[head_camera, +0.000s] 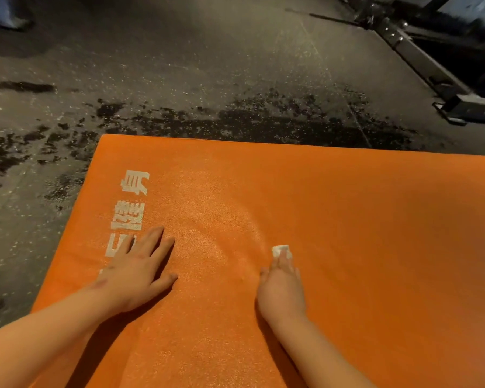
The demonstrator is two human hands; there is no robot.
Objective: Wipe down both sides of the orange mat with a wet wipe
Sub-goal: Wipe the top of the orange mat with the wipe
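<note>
The orange mat (347, 219) lies flat on the dark speckled floor (179, 79), printed side up, with one corner pointing away to the left. The left hand (136, 271) rests on it with fingers spread, palm down, just beside the white lettering (132, 205). The right hand (282, 287) has its fingers pressed together on top of the wet wipe (281, 250), pushing it flat against the mat; a white end of the wipe shows beyond the fingertips.

To wipe well, keep the spread hand bearing down so the mat does not creep on the floor. Run the wipe in overlapping strokes out to the edges. A paler curved sheen between the hands suggests where the strokes have reached, so the far corner and the right part likely need covering.

The lettering runs along the left edge, reading away from the person. The far edge runs on out of view to the right, so the long axis probably lies across the view, left to right, though the other ends are out of frame.
</note>
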